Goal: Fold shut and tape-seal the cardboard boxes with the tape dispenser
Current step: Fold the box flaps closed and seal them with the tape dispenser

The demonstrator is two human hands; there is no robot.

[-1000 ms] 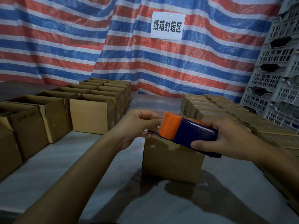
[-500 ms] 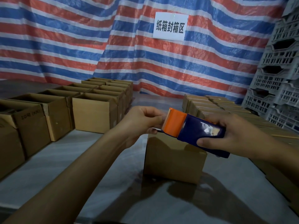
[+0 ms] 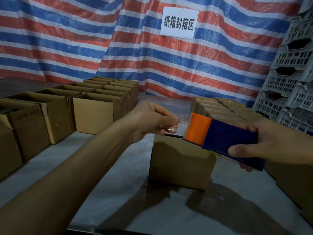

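Tape dispenser (image 3: 225,138), blue-bodied, is held in the air at centre-right of the frame, just above the top of a cardboard box (image 3: 179,163). Its long axis runs from lower right up to the left, and its orange end (image 3: 197,128) points left, slightly raised.

The right hand (image 3: 271,146) comes in from the right edge. Its grip is closed round the blue rear of the body, thumb on the near face and fingers wrapped beneath.

A short strip of clear tape (image 3: 183,123) stretches left from the orange end to the left hand (image 3: 152,121). That grip is a tight pinch on the strip's free end, with the other fingers curled in.

The box stands alone on the grey counter (image 3: 101,163) in mid-frame. Its top is largely hidden by the dispenser and hands.

Rows of open boxes (image 3: 94,114) line the counter at left, and closed boxes (image 3: 225,109) lie flat-topped at right, behind the dispenser.

A red, white and blue striped tarpaulin (image 3: 84,39) fills the upper frame and carries a white sign (image 3: 179,22). Grey plastic crates (image 3: 291,73) are stacked along the right edge.
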